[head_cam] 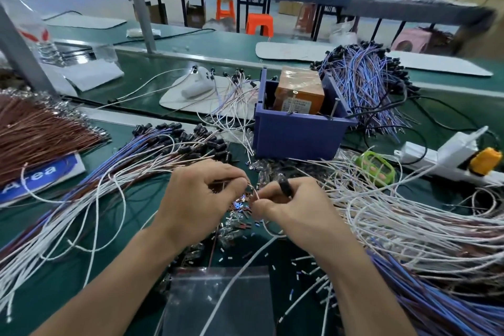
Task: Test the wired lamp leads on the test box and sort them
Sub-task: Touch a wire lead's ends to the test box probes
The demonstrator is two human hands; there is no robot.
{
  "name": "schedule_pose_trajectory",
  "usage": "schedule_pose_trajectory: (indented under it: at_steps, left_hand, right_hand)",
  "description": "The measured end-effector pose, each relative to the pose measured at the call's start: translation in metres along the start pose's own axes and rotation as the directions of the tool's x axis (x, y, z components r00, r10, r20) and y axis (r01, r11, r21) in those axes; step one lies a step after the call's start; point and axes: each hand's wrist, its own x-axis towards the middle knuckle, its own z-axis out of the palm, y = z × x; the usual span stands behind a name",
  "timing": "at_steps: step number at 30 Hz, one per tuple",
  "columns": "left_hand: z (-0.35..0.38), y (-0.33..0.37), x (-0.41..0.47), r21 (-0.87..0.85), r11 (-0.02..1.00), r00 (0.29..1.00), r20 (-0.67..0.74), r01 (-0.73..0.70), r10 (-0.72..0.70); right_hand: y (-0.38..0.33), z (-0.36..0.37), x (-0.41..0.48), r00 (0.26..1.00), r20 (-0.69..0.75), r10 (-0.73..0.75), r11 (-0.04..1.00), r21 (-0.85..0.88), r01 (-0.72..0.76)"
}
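— Fingers (229, 172) of the left hand (201, 199) are curled in at centre frame, with thumb and forefinger pinching a few brown wire ends (221, 185).
— And the right hand (297, 210)?
— Curled as well. It grips a black lamp holder (285, 187), and its thumb tip pinches a thin pale lead (255, 195) in the small gap between the two hands. Whether that lead runs into the holder, I can't tell.
— What's around them on the green table (68, 267)?
— Far left, a fan of brown wires (41, 131) above a blue and white sign (41, 174). Next to that, blue and white leads (152, 153) with black caps sweep down towards the left forearm. A clear plastic bag (218, 300) lies at bottom centre between the forearms.
— Where's the test box?
— The orange test box (300, 93) sits inside a blue bin (300, 133), above the hands and slightly right, well apart from them. Behind it, at upper right, is a bundle of blue leads (362, 82).
— And the right side?
— A big heap of white leads (409, 226) beside the right hand, and a white power strip (436, 155) with a yellow plug above that heap.
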Motion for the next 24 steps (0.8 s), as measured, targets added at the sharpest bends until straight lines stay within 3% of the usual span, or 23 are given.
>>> schedule_pose_trajectory:
  at_steps: [4,7,11,14,17,21,24]
  left_hand:
    - [0.001,-0.001,0.002,-0.142,0.974,0.985,0.031,0.175,-0.173]
    - [0.004,0.001,0.005,-0.251,0.909,0.943,0.087,0.331,-0.320]
    - [0.010,0.000,0.010,-0.368,0.777,0.858,0.172,0.511,-0.484]
    - [0.013,-0.003,0.013,-0.380,0.689,0.784,0.224,0.617,-0.579]
    - [0.015,-0.004,0.014,-0.329,0.696,0.764,0.159,0.638,-0.625]
    - [0.017,-0.004,0.011,-0.286,0.775,0.822,0.103,0.563,-0.560]
    - [0.013,-0.005,0.011,-0.277,0.837,0.880,0.092,0.472,-0.466]
  right_hand:
    - [0.003,-0.005,0.003,1.000,-0.006,-0.028,0.999,-0.043,0.027]
    - [0.002,-0.005,0.002,0.998,-0.033,-0.059,0.996,0.071,0.062]
    - [0.003,0.000,0.005,0.995,-0.066,-0.076,0.986,0.143,0.085]
    - [0.006,0.001,0.004,0.991,-0.086,-0.106,0.989,0.098,0.115]
    - [0.003,0.003,0.001,0.979,-0.134,-0.154,0.987,0.023,0.159]
    - [0.003,0.008,0.002,0.948,-0.270,-0.167,0.980,0.062,0.190]
    - [0.000,0.007,0.002,0.952,-0.264,-0.154,0.979,0.091,0.183]
